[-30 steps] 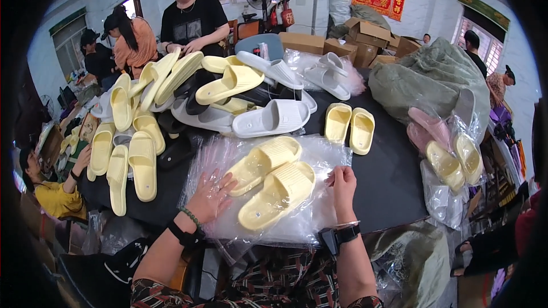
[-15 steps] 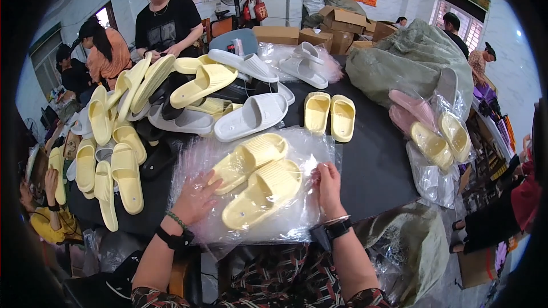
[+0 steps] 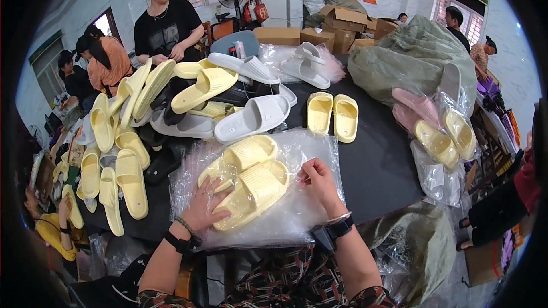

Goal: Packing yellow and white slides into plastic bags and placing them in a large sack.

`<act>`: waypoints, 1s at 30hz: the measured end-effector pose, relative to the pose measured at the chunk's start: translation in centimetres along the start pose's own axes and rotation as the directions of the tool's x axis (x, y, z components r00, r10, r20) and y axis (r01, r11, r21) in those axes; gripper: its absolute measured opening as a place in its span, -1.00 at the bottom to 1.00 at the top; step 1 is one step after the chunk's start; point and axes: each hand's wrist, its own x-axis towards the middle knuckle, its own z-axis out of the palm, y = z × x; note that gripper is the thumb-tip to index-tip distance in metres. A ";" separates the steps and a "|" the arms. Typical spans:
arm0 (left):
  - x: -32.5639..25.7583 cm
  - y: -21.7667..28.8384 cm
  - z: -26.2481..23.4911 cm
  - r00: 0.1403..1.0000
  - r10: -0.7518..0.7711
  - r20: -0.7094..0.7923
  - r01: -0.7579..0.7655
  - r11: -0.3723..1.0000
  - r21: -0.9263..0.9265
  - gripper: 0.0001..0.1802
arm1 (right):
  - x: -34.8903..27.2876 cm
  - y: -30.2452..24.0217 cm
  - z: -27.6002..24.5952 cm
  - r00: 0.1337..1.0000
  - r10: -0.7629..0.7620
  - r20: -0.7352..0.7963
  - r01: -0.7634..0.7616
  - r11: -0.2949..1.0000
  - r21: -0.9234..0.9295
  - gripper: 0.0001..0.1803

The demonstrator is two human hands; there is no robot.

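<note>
A pair of yellow slide slippers lies inside a clear plastic bag in front of me, one slipper partly over the other. My left hand rests on the slippers' left ends through the film, fingers spread and thumb apart. At the bag's right side, my right hand is closed in a pinch at the film, level with the slippers' right ends. Beneath this bag lies a stack of similar clear bags. Another yellow pair stands unwrapped just beyond the stack.
Left and beyond, yellow, grey and black slippers are heaped on the black table. Bagged slippers lie at the right edge beside a large green sack. A person stands across the table; cardboard boxes stand behind.
The bagged slippers have shifted left and closer together. My left hand now lies further over them, and my right hand has moved slightly left with its fingers curled.
</note>
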 end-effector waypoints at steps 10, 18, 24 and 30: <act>-0.1 -1.3 0.4 0.999 -0.004 0.040 0.001 0.997 0.078 -0.20 | -4.6 -4.1 -0.4 0.963 -0.270 0.026 0.164 0.502 -0.849 -0.82; 0.4 -0.5 -1.7 0.999 0.019 0.037 -0.026 0.976 0.215 -0.26 | -7.8 -5.0 -0.4 0.997 -0.074 -0.015 0.049 0.781 -0.623 -0.84; -0.8 -2.3 -1.1 0.996 0.069 0.052 -0.077 0.981 0.179 -0.28 | -12.2 -9.7 1.3 0.938 -0.060 0.341 0.305 0.608 -0.733 -0.83; -0.4 -2.2 -1.1 0.989 0.141 0.045 -0.144 0.987 0.076 -0.32 | -10.7 -10.5 0.3 0.967 -0.004 0.253 0.241 0.321 -0.916 -0.67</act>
